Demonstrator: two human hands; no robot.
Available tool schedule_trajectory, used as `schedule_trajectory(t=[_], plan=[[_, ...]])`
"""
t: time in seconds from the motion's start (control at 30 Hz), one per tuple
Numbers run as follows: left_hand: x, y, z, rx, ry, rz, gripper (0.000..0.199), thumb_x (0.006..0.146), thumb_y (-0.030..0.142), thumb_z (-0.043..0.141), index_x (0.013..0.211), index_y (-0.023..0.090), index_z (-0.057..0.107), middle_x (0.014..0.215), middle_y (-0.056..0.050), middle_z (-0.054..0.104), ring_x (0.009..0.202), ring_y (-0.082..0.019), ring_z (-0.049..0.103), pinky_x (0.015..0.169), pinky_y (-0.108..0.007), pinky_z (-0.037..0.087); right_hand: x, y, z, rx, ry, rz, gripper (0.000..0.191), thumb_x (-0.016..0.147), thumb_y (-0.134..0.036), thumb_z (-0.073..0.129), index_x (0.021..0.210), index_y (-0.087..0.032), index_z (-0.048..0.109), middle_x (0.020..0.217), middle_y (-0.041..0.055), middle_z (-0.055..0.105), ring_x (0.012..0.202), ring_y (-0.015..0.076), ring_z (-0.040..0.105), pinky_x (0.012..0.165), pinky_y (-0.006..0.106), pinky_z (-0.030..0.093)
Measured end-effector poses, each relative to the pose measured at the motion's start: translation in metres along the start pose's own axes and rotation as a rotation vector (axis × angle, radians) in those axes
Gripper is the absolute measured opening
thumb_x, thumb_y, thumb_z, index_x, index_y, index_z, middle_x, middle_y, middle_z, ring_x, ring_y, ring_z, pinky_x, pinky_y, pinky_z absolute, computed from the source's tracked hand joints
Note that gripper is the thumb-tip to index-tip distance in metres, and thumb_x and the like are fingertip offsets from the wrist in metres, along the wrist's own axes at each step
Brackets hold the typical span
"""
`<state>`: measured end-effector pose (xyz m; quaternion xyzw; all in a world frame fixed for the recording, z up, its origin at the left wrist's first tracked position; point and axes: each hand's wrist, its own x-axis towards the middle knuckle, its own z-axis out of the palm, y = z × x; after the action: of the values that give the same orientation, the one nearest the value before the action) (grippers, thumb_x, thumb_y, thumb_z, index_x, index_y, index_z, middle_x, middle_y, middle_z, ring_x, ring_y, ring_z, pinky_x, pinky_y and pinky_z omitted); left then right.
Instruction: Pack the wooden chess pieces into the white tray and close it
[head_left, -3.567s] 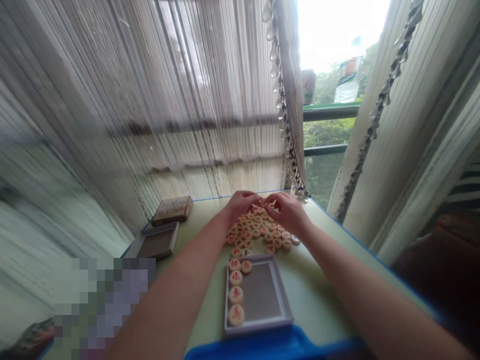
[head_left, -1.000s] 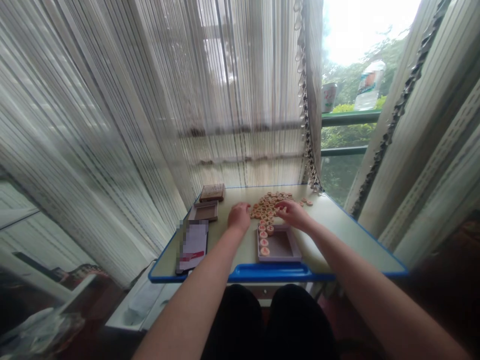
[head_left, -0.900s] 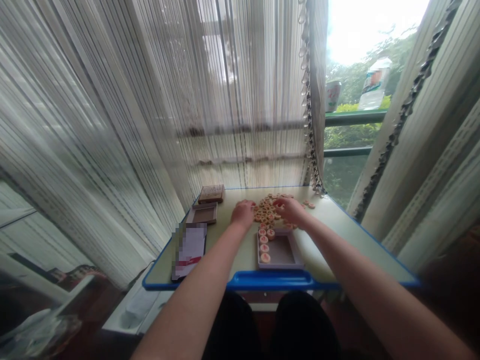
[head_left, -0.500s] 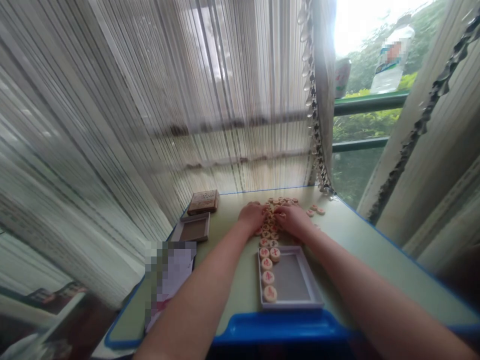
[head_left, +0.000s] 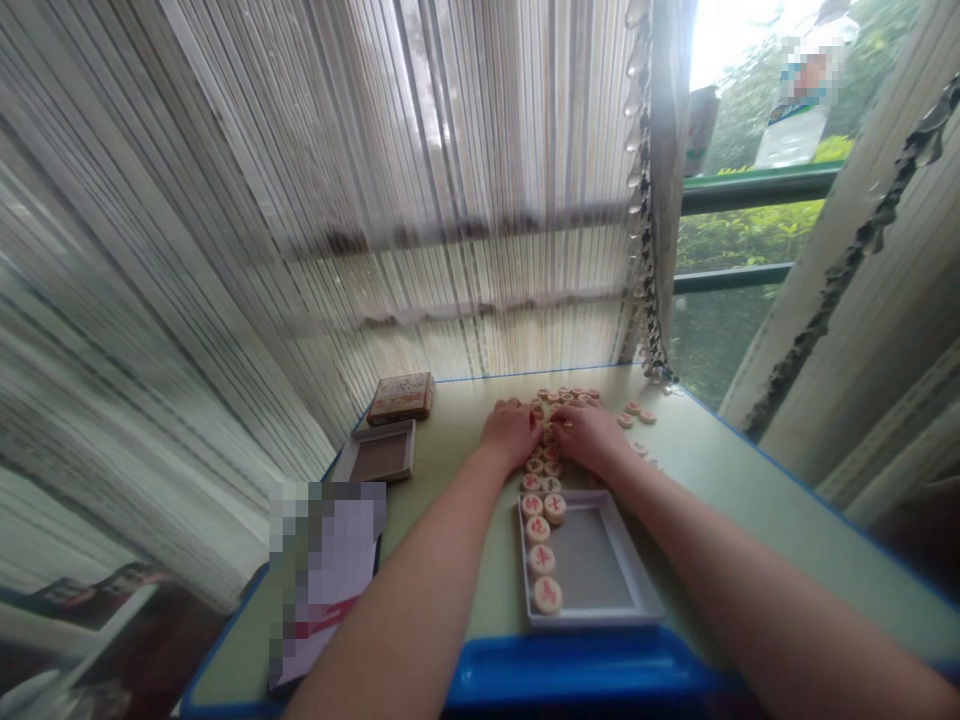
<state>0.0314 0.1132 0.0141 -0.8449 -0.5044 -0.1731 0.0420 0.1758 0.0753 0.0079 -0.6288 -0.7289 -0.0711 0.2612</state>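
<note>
Round wooden Chinese chess pieces [head_left: 552,453] lie in two rough columns on the table, running up to the box tray. My left hand [head_left: 512,432] bends its fingers against the left side of these pieces. Facing it, my right hand [head_left: 590,432] curls over pieces on the right side, fingers drawn in. The fingertips are partly hidden, as are the pieces under them. In front of my hands is a shallow white box tray [head_left: 648,585]. Several red-marked pieces [head_left: 542,560] lie flat in it, in a column along its left wall with one more beside the top.
Several loose pieces [head_left: 634,409] lie right of my right hand. At the left stand a brown patterned box [head_left: 401,397], another shallow tray [head_left: 412,450] and a partly blurred paper [head_left: 341,585]. A string curtain [head_left: 450,250] hangs behind the table; a bottle [head_left: 795,130] stands on the window rail.
The view has shifted slightly. My hands stay on either side of the pieces, with the fingers slightly moved. The pieces in the tray look unchanged.
</note>
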Motion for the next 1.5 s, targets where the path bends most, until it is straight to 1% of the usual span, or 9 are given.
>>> schedule_trajectory(t=[0.27, 0.43, 0.6, 0.73, 0.8, 0.93, 1.17, 1.37, 1.5], plan=[[-0.002, -0.003, 0.0, -0.042, 0.013, -0.017, 0.03, 0.079, 0.038, 0.047, 0.087, 0.016, 0.066, 0.097, -0.012, 0.058, 0.096, -0.027, 0.049, 0.086, -0.037, 0.041, 0.002, 0.011, 0.0, 0.035, 0.069, 0.059, 0.02, 0.076, -0.027, 0.051, 0.081, -0.021, 0.069, 0.089, 0.0071, 0.067, 0.092, 0.0219, 0.054, 0.086, 0.033, 0.037], [-0.001, -0.004, 0.002, -0.101, 0.036, -0.06, 0.022, 0.075, 0.033, 0.054, 0.081, 0.015, 0.065, 0.09, -0.01, 0.061, 0.091, -0.024, 0.053, 0.083, -0.034, 0.043, 0.0, 0.008, -0.004, 0.041, 0.058, 0.067, 0.02, 0.076, -0.027, 0.051, 0.083, -0.022, 0.069, 0.091, 0.0069, 0.067, 0.094, 0.0231, 0.054, 0.082, 0.032, 0.039], [-0.003, -0.001, -0.004, -0.313, 0.077, -0.164, 0.014, 0.072, 0.029, 0.059, 0.077, 0.017, 0.064, 0.083, -0.006, 0.066, 0.081, -0.019, 0.06, 0.077, -0.031, 0.046, -0.004, -0.004, -0.012, 0.054, 0.064, 0.014, 0.021, 0.076, -0.025, 0.051, 0.086, -0.021, 0.069, 0.094, 0.0069, 0.067, 0.094, 0.0238, 0.053, 0.082, 0.033, 0.039], [-0.002, 0.002, -0.007, -0.668, 0.171, -0.214, 0.023, 0.072, 0.025, 0.062, 0.094, 0.016, 0.062, 0.084, -0.004, 0.068, 0.073, -0.014, 0.062, 0.069, -0.025, 0.048, -0.005, -0.006, -0.014, 0.069, 0.084, -0.024, 0.021, 0.076, -0.025, 0.054, 0.091, -0.022, 0.067, 0.098, 0.0071, 0.066, 0.095, 0.0232, 0.052, 0.085, 0.033, 0.039], [-0.001, 0.001, -0.005, -0.75, 0.188, -0.217, 0.025, 0.073, 0.024, 0.062, 0.097, 0.016, 0.062, 0.085, -0.005, 0.068, 0.07, -0.013, 0.062, 0.066, -0.024, 0.049, -0.005, -0.003, -0.012, 0.084, 0.079, -0.024, 0.021, 0.077, -0.026, 0.054, 0.094, -0.022, 0.066, 0.1, 0.0076, 0.065, 0.097, 0.0231, 0.052, 0.085, 0.033, 0.039], [-0.001, -0.004, 0.001, -0.627, 0.187, -0.202, 0.018, 0.074, 0.025, 0.061, 0.088, 0.016, 0.066, 0.089, -0.005, 0.067, 0.071, -0.013, 0.061, 0.073, -0.027, 0.049, -0.004, 0.004, -0.007, 0.146, 0.077, -0.014, 0.021, 0.079, -0.028, 0.053, 0.094, -0.021, 0.066, 0.101, 0.008, 0.064, 0.098, 0.0221, 0.054, 0.086, 0.034, 0.04], [-0.005, -0.006, 0.003, -0.489, 0.223, -0.068, 0.017, 0.077, 0.026, 0.057, 0.088, 0.017, 0.066, 0.09, -0.005, 0.064, 0.08, -0.014, 0.06, 0.079, -0.026, 0.047, -0.004, 0.004, -0.005, 0.195, 0.046, -0.031, 0.021, 0.077, -0.028, 0.053, 0.09, -0.021, 0.067, 0.098, 0.0075, 0.066, 0.095, 0.0213, 0.056, 0.085, 0.033, 0.041], [-0.006, -0.007, 0.0, -0.525, 0.212, -0.114, 0.019, 0.077, 0.027, 0.057, 0.09, 0.017, 0.066, 0.093, -0.005, 0.065, 0.079, -0.014, 0.06, 0.077, -0.026, 0.048, -0.005, 0.002, -0.004, 0.43, -0.003, 0.087, 0.021, 0.074, -0.028, 0.056, 0.09, -0.02, 0.067, 0.085, 0.0032, 0.069, 0.074, 0.0163, 0.061, 0.071, 0.027, 0.046], [-0.005, -0.009, 0.0, -0.62, 0.204, -0.165, 0.018, 0.074, 0.027, 0.059, 0.088, 0.017, 0.066, 0.091, -0.005, 0.067, 0.073, -0.013, 0.061, 0.072, -0.026, 0.049, -0.004, 0.007, 0.0, 0.425, 0.001, 0.079, 0.022, 0.076, -0.029, 0.054, 0.092, -0.02, 0.067, 0.087, 0.0034, 0.069, 0.076, 0.0163, 0.061, 0.071, 0.027, 0.046]])
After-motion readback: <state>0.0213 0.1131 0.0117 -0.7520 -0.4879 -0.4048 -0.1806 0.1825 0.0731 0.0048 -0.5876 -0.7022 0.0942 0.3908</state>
